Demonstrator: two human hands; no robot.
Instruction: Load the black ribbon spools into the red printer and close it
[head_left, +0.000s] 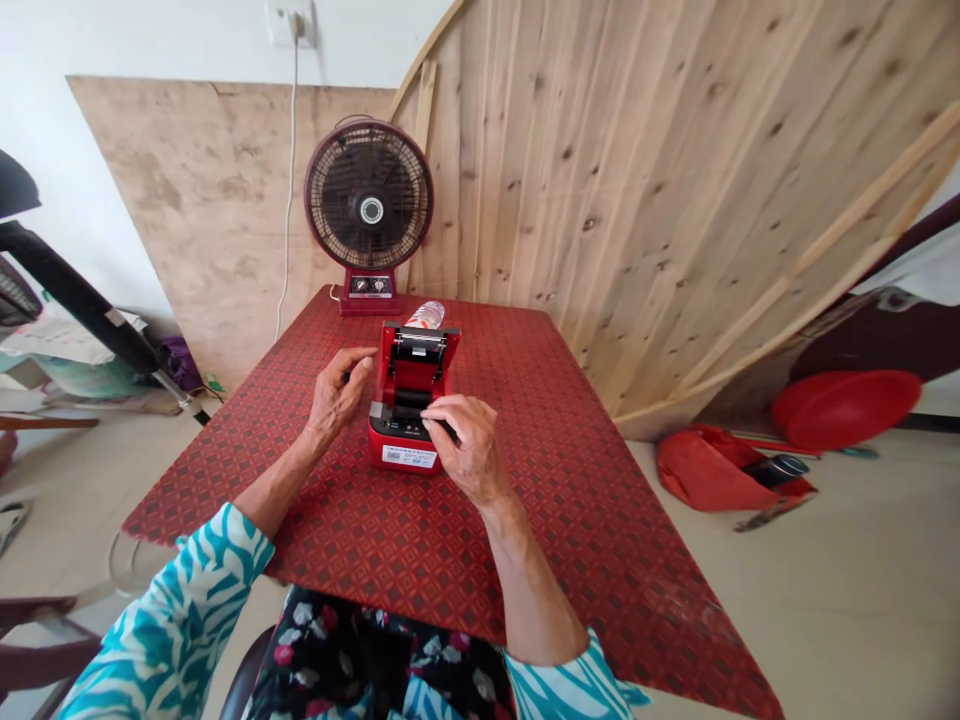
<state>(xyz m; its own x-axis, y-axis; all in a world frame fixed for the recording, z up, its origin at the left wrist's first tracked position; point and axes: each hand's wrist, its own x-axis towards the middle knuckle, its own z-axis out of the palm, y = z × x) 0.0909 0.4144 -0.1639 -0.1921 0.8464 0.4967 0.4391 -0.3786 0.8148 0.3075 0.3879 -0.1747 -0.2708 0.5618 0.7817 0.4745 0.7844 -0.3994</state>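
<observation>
Red printer [386, 435] open, right hand [465, 445] pinching inside, left hand [337, 392] curled beside, bottle [424, 315] behind.

No wording could be read. A white sticker [409, 456] on the front of the red printer [390, 440] carried lines of fine dark print, too small to make out. The dial panel [370, 286] on the fan's base and the bottle label [425, 315] also showed markings too small to read.

right hand [469, 445]: on open red receipt printer [386, 440] | left hand [337, 392]: just beside it
</observation>
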